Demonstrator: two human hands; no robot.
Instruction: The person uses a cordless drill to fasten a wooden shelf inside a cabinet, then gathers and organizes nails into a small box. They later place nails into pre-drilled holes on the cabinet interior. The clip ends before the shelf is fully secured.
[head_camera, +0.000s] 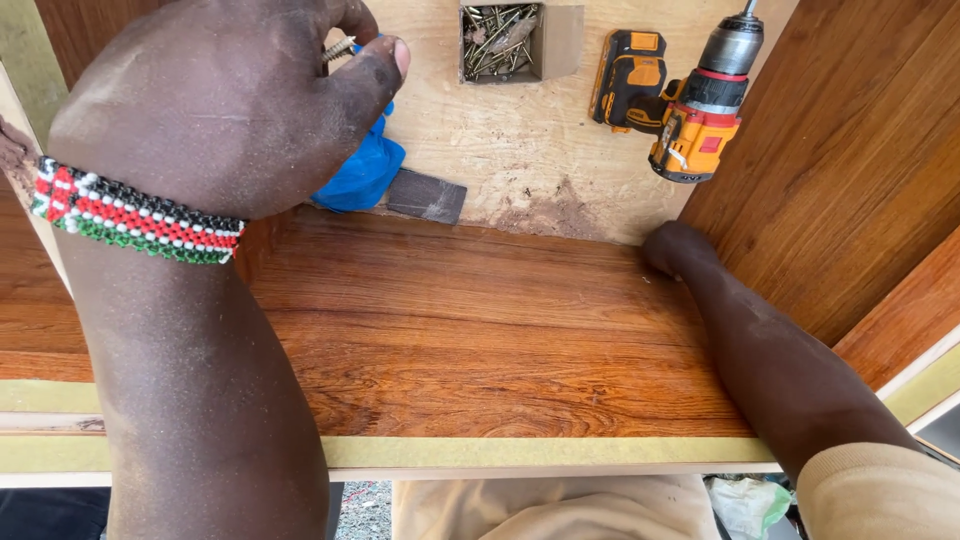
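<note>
Your left hand (215, 100) pinches screw (338, 48), most of shank hidden in fingers, above blue bag (362, 170). Your right hand (675, 248) tucked behind board (450, 320) edge; fingers hidden, can't tell grip. Drill (680, 100) bit cut off at top. Screw box (500, 42) partly cropped.

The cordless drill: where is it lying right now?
In the head view the cordless drill lies at upper right on the pale plywood, right of the box of screws and just beyond the right hand.
</note>
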